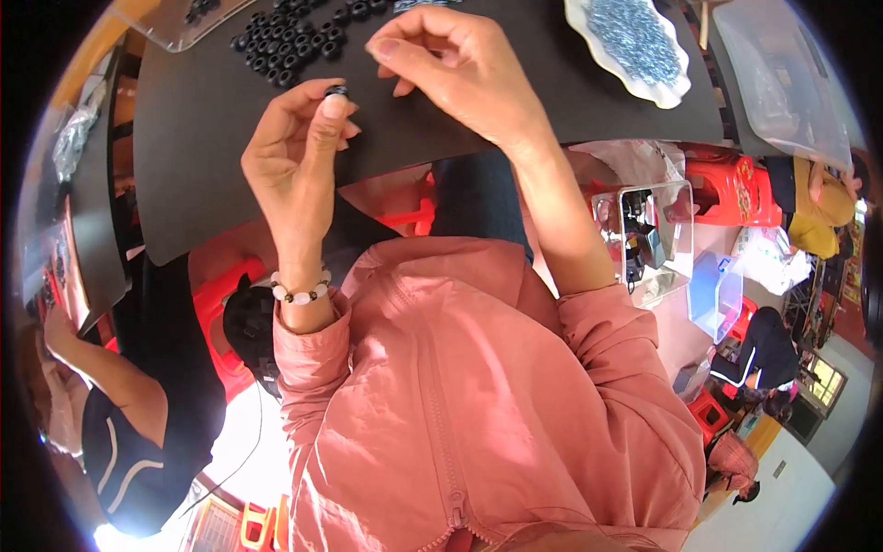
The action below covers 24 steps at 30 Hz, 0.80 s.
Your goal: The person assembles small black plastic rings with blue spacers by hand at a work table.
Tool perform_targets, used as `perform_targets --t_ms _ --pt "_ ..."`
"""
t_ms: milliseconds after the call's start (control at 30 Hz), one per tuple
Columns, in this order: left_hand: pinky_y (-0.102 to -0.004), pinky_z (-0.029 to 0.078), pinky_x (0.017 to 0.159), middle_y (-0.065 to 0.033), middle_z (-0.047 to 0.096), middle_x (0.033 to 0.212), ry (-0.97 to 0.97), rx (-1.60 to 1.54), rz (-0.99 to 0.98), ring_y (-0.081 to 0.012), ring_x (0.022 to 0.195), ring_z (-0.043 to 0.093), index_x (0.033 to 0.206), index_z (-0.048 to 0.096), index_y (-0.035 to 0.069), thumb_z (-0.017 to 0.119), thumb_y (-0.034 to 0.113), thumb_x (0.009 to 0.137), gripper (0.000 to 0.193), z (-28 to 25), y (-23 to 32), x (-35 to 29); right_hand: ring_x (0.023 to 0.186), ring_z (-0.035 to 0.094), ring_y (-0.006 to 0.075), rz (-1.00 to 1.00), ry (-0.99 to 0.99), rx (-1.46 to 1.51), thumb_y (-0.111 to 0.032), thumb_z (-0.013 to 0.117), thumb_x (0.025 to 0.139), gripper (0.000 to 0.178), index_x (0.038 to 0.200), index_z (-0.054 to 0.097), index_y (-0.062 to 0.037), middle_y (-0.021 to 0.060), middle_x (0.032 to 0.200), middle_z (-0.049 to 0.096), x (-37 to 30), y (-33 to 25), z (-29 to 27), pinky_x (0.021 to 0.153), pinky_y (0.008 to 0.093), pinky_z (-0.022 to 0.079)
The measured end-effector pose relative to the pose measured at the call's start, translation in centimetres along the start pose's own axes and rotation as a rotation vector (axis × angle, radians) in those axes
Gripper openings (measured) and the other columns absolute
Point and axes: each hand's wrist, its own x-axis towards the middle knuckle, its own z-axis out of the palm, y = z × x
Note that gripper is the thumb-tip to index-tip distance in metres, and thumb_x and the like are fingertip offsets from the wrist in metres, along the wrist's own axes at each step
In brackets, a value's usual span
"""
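Note:
Between the thumb and forefinger of my left hand (299, 166) is a small black ring-shaped piece (337, 91), held upright over the dark table (207, 129). My right hand (474, 78) hovers to the right of it, thumb and forefinger pinched together. Whatever lies in that pinch, if anything, is too small to make out. Beyond my left hand, many loose black ring-shaped pieces (290, 46) lie heaped on the table. A white scalloped dish (679, 92) at the far right holds a mass of thin shiny blue-silver slivers (633, 41). More such slivers (423, 4) show at the far edge behind my right hand.
A clear tray (175, 32) sits at the far left, and a clear plastic bin (782, 87) at the far right. Below the table on the right are a clear box of black items (655, 244) and a red stool (727, 189). A person (129, 414) is close on the left.

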Motion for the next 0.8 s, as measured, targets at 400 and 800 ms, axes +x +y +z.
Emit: perform_targets --t_ms 400,800 --pt "-0.0192 0.047 0.063 -0.0066 0.066 0.084 -0.084 -0.182 -0.007 -0.0086 0.07 0.06 0.103 0.063 -0.002 0.064 0.012 0.088 0.021 -0.7 0.3 0.1 0.073 0.058 0.0096 0.107 -0.176 0.229 -0.009 0.068 0.083 0.016 0.094 0.065 0.0022 0.0063 0.085 0.065 -0.5 -0.1 -1.1 0.066 0.0219 0.047" --pt "-0.0203 0.049 0.068 -0.0045 0.061 0.088 -0.186 -0.358 -0.016 -0.0087 0.076 0.059 0.099 0.065 -0.003 0.068 0.007 0.083 0.019 0.0 1.3 -1.7 0.064 0.056 0.0116 0.253 -0.272 0.696 -0.008 0.071 0.08 0.013 0.084 0.063 0.0011 0.0074 0.076 0.063 -2.2 -0.6 -1.0 0.06 0.0238 0.046"
